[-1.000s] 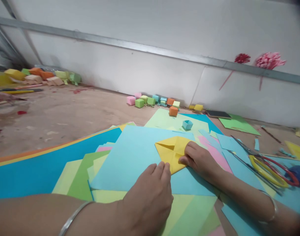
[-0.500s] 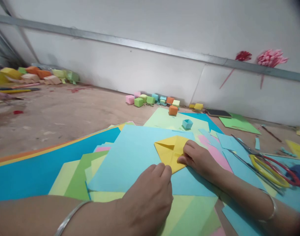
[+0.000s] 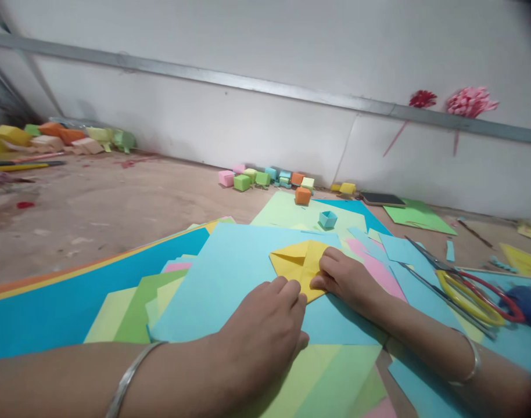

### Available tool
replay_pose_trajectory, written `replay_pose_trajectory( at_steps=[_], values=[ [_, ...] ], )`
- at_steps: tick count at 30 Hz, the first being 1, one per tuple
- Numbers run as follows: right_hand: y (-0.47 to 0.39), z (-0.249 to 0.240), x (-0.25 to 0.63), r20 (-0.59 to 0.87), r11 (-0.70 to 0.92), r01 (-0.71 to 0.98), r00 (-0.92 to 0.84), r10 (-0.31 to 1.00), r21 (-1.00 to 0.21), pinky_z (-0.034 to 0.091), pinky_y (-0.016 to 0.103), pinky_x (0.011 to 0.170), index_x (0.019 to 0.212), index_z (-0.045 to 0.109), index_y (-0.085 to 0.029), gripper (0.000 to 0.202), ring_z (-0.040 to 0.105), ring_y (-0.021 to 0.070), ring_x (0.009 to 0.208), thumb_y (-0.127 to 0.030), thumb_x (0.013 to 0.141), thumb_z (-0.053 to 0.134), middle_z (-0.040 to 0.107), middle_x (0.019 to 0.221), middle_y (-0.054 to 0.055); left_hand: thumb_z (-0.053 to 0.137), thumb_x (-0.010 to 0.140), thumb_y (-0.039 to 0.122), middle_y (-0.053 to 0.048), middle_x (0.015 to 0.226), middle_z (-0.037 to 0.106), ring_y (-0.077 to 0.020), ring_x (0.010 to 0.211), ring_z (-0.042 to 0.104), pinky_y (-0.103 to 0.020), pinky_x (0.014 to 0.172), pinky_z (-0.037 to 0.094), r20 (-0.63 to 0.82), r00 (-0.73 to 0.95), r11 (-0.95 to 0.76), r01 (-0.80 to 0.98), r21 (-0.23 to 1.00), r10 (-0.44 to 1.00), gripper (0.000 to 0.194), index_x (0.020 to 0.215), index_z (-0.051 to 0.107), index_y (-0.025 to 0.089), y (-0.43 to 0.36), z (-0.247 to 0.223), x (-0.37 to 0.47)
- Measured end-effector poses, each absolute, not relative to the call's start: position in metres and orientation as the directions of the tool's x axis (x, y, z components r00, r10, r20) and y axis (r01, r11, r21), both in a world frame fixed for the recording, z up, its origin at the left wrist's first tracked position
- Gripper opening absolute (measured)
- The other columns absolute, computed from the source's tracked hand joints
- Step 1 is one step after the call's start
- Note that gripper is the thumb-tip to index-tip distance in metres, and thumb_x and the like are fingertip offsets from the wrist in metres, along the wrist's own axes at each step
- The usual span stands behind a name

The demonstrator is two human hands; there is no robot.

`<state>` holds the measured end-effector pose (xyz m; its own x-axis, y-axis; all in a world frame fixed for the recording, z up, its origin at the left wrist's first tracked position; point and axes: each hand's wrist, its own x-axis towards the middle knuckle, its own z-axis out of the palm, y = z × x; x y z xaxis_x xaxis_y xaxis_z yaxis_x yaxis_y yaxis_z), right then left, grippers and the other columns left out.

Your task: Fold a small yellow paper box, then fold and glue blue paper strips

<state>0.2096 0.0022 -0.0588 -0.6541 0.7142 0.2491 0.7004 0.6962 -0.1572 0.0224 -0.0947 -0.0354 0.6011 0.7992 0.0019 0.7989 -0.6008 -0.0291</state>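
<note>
A folded yellow paper (image 3: 291, 261) lies on a light blue sheet (image 3: 222, 273), with an open fold along its upper left. My right hand (image 3: 346, 281) pinches its right side between thumb and fingers. At the paper's lower left edge is my left hand (image 3: 265, 331), its fingertips against the paper and its thumb spread away below. Whether those fingertips grip the edge is hidden by the hand.
Scissors with yellow and red handles (image 3: 470, 296) lie on papers at the right. A small blue paper box (image 3: 327, 219) stands behind the yellow paper. Small coloured boxes (image 3: 262, 179) line the wall. A dark phone (image 3: 383, 200) lies further right.
My left hand's thumb has come away from the fingers, which were pinched together at the paper's lower corner. My right hand still holds the paper. The whole view has shifted slightly.
</note>
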Motion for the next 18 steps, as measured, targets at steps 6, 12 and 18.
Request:
replay_pose_trajectory(
  at_steps=[6, 12, 18],
  values=[
    [0.0, -0.058, 0.207, 0.247, 0.637, 0.75, -0.592, 0.767, -0.18, 0.033, 0.023, 0.05, 0.069, 0.046, -0.02, 0.027, 0.051, 0.013, 0.067, -0.024, 0.08, 0.07, 0.052, 0.082, 0.0, 0.062, 0.086, 0.026, -0.007, 0.086, 0.062, -0.0239, 0.076, 0.055, -0.035, 0.059, 0.042, -0.065, 0.61, -0.609, 0.793, 0.037, 0.79, 0.015, 0.093, 0.064, 0.014, -0.085, -0.029, 0.025],
    [-0.001, -0.057, 0.208, 0.223, 0.582, 0.795, -0.545, 0.809, -0.171, 0.03, 0.022, 0.048, 0.072, 0.049, -0.02, 0.029, 0.054, 0.015, 0.068, -0.036, 0.081, 0.072, 0.054, 0.084, 0.001, 0.067, 0.082, 0.028, -0.009, 0.099, 0.065, -0.0238, 0.085, 0.058, -0.035, 0.069, 0.046, -0.033, 0.614, -0.608, 0.786, 0.111, 0.788, 0.02, 0.096, 0.063, 0.014, -0.082, -0.027, 0.023],
    [-0.001, -0.062, 0.215, 0.339, 0.647, 0.747, -0.576, 0.744, -0.15, 0.031, 0.023, 0.049, 0.075, 0.049, -0.02, 0.033, 0.052, 0.0155, 0.067, -0.046, 0.082, 0.068, 0.054, 0.083, 0.002, 0.063, 0.085, 0.033, -0.012, 0.109, 0.068, -0.0272, 0.094, 0.063, -0.042, 0.083, 0.048, -0.002, 0.631, -0.626, 0.77, 0.125, 0.776, 0.025, 0.101, 0.064, 0.015, -0.08, -0.03, 0.021]
  ],
)
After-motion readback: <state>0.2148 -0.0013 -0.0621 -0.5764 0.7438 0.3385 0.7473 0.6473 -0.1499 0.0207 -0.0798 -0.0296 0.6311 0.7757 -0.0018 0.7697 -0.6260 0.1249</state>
